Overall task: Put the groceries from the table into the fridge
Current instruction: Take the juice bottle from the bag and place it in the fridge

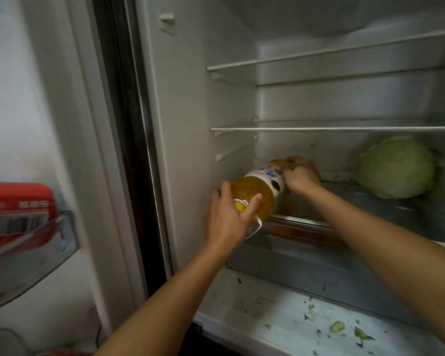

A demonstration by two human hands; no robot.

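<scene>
Bottle [261,190] lay on its side at left end of lower fridge shelf [370,201], cap toward front; left hand [225,219] at cap end, right hand [302,174] at far end; cabbage [396,167] on same shelf, right; carton [16,214] in door bin [31,258], far left

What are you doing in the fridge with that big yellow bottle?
A person is putting a bottle of yellow liquid into the open fridge. It lies on its side at the left end of a shelf, cap end toward the person. The left hand holds the cap end, and the right hand grips the far end deeper inside. A cabbage sits on the same shelf, off to the right. A red box is in the door rack.
</scene>
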